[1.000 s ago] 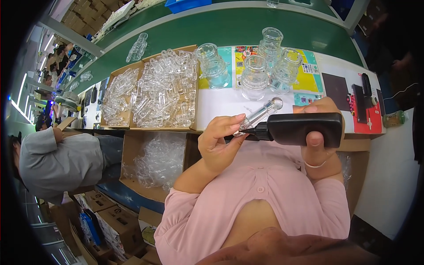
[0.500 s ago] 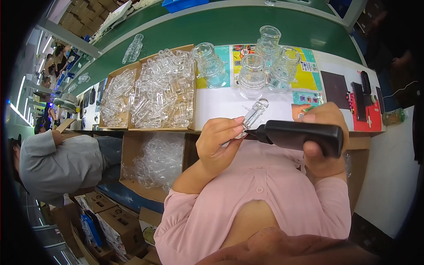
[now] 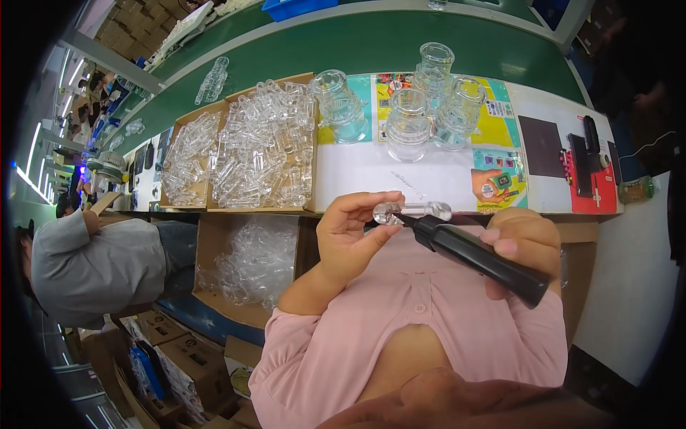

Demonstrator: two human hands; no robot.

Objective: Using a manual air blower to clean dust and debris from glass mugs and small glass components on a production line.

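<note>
My left hand (image 3: 351,236) pinches a small clear plastic tube (image 3: 413,211) between thumb and fingers, held level just in front of my chest. My right hand (image 3: 523,247) grips a black pen-shaped power tool (image 3: 477,258), which slants up to the left. Its thin tip touches the left end of the tube. Both hands hover over the near edge of the white worktable (image 3: 371,175). A pink shirt covers my chest below them.
Cardboard trays (image 3: 243,154) heaped with clear plastic parts sit on the table's left. Several clear jars (image 3: 421,107) stand behind on colourful sheets. A black-and-red device (image 3: 589,164) lies at right. A box of clear parts (image 3: 254,264) sits below the table. A person in grey (image 3: 93,264) sits at left.
The black tool has swung from lying level to slanting down to the right, its tip now at the tube's end. The tube has turned from tilted to level.
</note>
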